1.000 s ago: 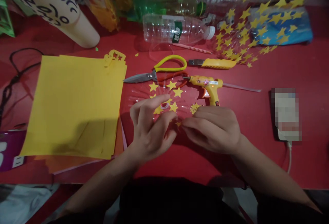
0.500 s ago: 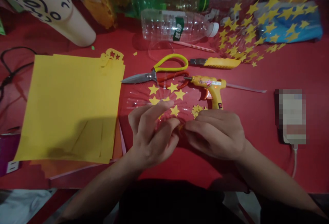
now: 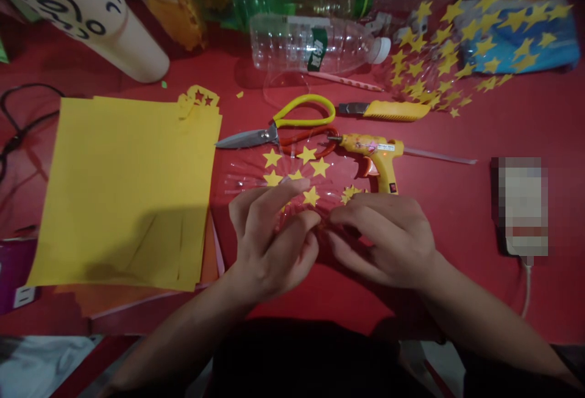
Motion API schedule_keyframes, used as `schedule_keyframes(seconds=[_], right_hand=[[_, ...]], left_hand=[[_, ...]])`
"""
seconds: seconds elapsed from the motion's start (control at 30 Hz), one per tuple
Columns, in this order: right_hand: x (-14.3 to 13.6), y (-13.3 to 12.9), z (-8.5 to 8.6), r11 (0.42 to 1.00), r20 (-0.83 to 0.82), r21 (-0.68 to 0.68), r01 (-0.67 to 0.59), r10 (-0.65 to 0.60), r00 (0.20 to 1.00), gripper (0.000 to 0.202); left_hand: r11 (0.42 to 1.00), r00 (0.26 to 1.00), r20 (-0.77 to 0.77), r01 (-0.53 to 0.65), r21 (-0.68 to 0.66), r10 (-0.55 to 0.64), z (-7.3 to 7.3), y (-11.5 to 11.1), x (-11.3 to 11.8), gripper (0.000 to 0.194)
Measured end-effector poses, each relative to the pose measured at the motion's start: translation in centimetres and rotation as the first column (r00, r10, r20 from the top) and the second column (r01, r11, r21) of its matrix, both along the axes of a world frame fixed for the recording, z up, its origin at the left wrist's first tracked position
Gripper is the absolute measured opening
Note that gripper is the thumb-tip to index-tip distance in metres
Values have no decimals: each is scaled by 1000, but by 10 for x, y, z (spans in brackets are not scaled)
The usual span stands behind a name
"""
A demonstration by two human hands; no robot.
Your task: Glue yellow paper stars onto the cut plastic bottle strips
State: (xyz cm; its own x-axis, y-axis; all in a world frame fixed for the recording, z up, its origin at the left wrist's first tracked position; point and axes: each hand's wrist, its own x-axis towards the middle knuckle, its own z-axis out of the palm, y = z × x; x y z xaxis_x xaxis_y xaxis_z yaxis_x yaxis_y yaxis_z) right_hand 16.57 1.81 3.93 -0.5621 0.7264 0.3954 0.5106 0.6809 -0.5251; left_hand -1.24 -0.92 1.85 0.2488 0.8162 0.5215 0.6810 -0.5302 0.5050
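Note:
My left hand [image 3: 276, 239] rests over the near edge of a clear plastic piece with yellow stars [image 3: 319, 167] on it. Its thumb and a finger are pinched together on something I cannot make out. Just to the right, my right hand [image 3: 386, 239] has its thumb and index finger apart, with nothing visible between them. A small pile of yellow stars [image 3: 351, 194] lies beyond my right fingers. Behind the hands are scissors [image 3: 304, 124] with yellow and red handles and a yellow glue gun [image 3: 377, 153] with a clear stick in its back.
Yellow paper sheets [image 3: 128, 184] lie at left. A yellow cutter [image 3: 395, 110], a clear bottle [image 3: 315, 44] and a cream tumbler [image 3: 123, 32] are farther back. Stars on clear plastic [image 3: 445, 50] stand at back right. A blurred device [image 3: 523, 206] with a cable lies at right.
My right thumb and index finger have parted and drawn slightly away from my left fingertips. My left hand has hardly moved.

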Motion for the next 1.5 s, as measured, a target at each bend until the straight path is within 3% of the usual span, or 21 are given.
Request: schedule_keyframes(seconds=[0.33,0.67,1.23,1.37,1.5], right_hand=[[-2,-3,1,994,-33,-95,59,-62,998,5],[1,-3,-3,979,8,197,-44,43,999,10],[2,-3,-5,958,33,282,-45,37,999,14],[3,-4,0,975,24,222,-25,20,1000,14],[2,-4,2,996,-7,42,76,-75,997,12]], left_hand=[[993,998,-58,-20,-114,14,6,4,0,21],[999,1000,-24,-18,-33,17,4,7,0,23],[996,1000,7,-22,-82,23,5,6,-1,11],[995,999,-18,-51,-90,50,6,6,-1,12],[999,999,-34,-33,-8,33,6,8,-1,16]])
